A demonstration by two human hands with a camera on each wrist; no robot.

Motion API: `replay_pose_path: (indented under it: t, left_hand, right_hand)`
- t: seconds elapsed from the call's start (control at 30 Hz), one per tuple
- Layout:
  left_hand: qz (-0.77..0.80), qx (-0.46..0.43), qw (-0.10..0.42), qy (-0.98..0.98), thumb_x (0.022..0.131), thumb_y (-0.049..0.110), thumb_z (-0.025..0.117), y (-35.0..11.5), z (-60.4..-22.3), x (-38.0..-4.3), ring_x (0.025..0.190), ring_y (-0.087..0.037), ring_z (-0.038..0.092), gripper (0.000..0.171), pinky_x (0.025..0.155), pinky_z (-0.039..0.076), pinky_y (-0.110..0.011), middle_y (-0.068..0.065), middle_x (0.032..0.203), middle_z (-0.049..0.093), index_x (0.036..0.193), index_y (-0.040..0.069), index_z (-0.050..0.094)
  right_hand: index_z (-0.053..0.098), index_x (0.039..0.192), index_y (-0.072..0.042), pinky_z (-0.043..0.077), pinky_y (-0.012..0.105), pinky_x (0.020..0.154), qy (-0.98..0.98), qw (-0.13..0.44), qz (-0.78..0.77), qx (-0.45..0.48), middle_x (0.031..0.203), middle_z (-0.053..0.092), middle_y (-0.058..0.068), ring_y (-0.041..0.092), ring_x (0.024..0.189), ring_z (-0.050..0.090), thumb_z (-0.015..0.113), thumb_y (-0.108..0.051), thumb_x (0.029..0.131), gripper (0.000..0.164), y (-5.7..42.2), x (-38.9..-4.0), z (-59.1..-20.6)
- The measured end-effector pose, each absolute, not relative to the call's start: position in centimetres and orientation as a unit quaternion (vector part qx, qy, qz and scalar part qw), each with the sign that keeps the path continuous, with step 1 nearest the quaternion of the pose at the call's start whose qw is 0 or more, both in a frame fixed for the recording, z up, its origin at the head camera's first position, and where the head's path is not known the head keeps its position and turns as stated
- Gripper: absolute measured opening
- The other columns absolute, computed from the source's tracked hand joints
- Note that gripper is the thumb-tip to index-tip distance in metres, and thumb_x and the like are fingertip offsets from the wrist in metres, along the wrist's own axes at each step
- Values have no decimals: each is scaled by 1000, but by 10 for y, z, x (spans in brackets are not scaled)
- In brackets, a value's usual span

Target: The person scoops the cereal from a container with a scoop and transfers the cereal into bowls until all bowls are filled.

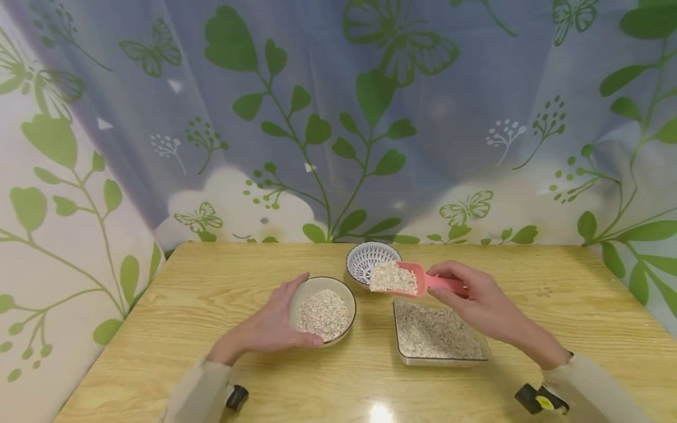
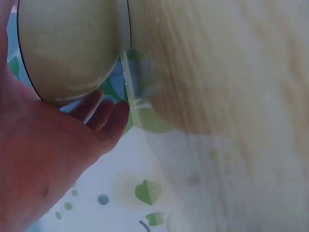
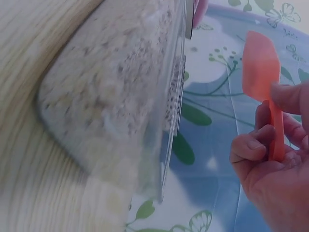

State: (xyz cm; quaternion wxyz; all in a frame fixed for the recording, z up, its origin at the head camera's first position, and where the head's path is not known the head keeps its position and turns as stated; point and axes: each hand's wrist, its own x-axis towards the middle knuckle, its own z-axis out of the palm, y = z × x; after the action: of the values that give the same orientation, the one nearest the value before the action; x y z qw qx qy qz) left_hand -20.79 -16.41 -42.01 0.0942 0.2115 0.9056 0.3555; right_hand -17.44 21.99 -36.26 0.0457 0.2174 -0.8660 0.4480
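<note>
My left hand [image 1: 273, 322] grips a cream bowl [image 1: 344, 336] with a dark rim, thumb along the near side and fingers round the far left. Rolled oats [image 1: 324, 314] lie in it. In the left wrist view, the fingers curve beneath the bowl's wall [image 2: 72, 53]. A pink scoop [image 1: 421, 279] heaped with oats [image 1: 394, 278] is held by its handle in my right hand [image 1: 478, 299]. The scoop hangs over the near right rim of a blue-and-white patterned bowl [image 1: 370, 257]. From the right wrist, the scoop [image 3: 261, 65] shows its underside, fingers wrapped round the handle.
A clear rectangular container [image 1: 441, 362] of oat flakes stands on the wooden table [image 1: 211, 305], below my right hand. Behind the table's far edge hangs a leaf-and-butterfly patterned cloth [image 1: 423, 147]. Dark wrist straps [image 1: 539, 399] sit near both sleeves.
</note>
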Motion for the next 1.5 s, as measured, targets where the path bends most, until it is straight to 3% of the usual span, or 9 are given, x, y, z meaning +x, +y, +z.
replay_pose_path:
  t: [0.13, 0.23, 0.4, 0.57, 0.83, 1.0, 1.13, 1.27, 1.5]
  left_hand:
    - [376, 228, 118, 890, 67, 52, 92, -167, -421, -212, 148, -43, 35, 133, 118, 32, -68, -21, 166, 28, 165, 15, 11]
    - [386, 231, 133, 883, 67, 50, 93, -169, -421, -214, 144, -42, 43, 133, 116, 37, -66, -22, 162, 35, 165, 17, 9]
    - [396, 233, 142, 877, 68, 47, 93, -169, -420, -215, 133, -38, 53, 131, 110, 45, -62, -22, 152, 47, 165, 21, 9]
    - [393, 239, 146, 876, 70, 47, 92, -169, -420, -215, 128, -36, 56, 129, 105, 50, -59, -22, 148, 50, 164, 22, 8]
    - [388, 231, 147, 880, 70, 48, 92, -168, -422, -215, 126, -32, 57, 128, 104, 51, -55, -20, 147, 51, 164, 23, 9]
    - [395, 227, 151, 877, 69, 47, 92, -168, -422, -215, 127, -33, 56, 129, 105, 50, -55, -20, 148, 50, 164, 23, 8]
    - [400, 224, 154, 875, 69, 47, 92, -168, -422, -216, 130, -33, 55, 129, 108, 48, -57, -19, 148, 50, 164, 24, 9]
    - [401, 224, 160, 874, 69, 49, 91, -168, -421, -216, 132, -34, 54, 129, 110, 46, -59, -18, 149, 49, 164, 24, 8]
    - [402, 229, 159, 872, 71, 47, 91, -169, -422, -215, 137, -37, 50, 127, 112, 43, -61, -19, 154, 45, 164, 24, 7]
  right_hand:
    - [67, 118, -9, 57, 25, 70, -869, 42, 440, 223, 104, 70, 7, 8, 84, 63, 67, -13, 99, 19, 208, -179, -361]
    - [68, 117, -11, 54, 25, 65, -871, 38, 433, 227, 101, 69, 5, 10, 79, 59, 68, -13, 98, 19, 198, -183, -361]
    - [68, 116, -9, 58, 24, 73, -869, 40, 424, 252, 104, 71, 4, 11, 85, 65, 71, -10, 95, 21, 182, -192, -364]
    - [68, 114, -6, 62, 26, 80, -859, 54, 413, 298, 108, 72, 8, 22, 97, 72, 71, -4, 94, 21, 167, -200, -372]
    - [68, 114, -9, 60, 32, 80, -882, 153, 262, 361, 105, 71, 2, 15, 93, 67, 75, -9, 91, 24, 144, -199, -375]
    - [68, 112, -10, 48, 16, 58, -869, 236, 146, 409, 87, 59, -2, 7, 70, 51, 77, -11, 90, 24, 130, -196, -374]
    - [67, 113, -13, 35, 13, 47, -850, 293, 60, 435, 82, 51, -2, 8, 66, 44, 77, -4, 87, 30, 122, -192, -375]
    - [64, 120, -12, 46, 19, 50, -843, 311, -5, 439, 92, 57, 1, 14, 75, 55, 78, 3, 80, 44, 119, -187, -373]
    - [63, 112, -12, 49, 20, 51, -832, 337, -59, 437, 93, 58, 1, 15, 76, 57, 82, -5, 83, 35, 117, -186, -374]
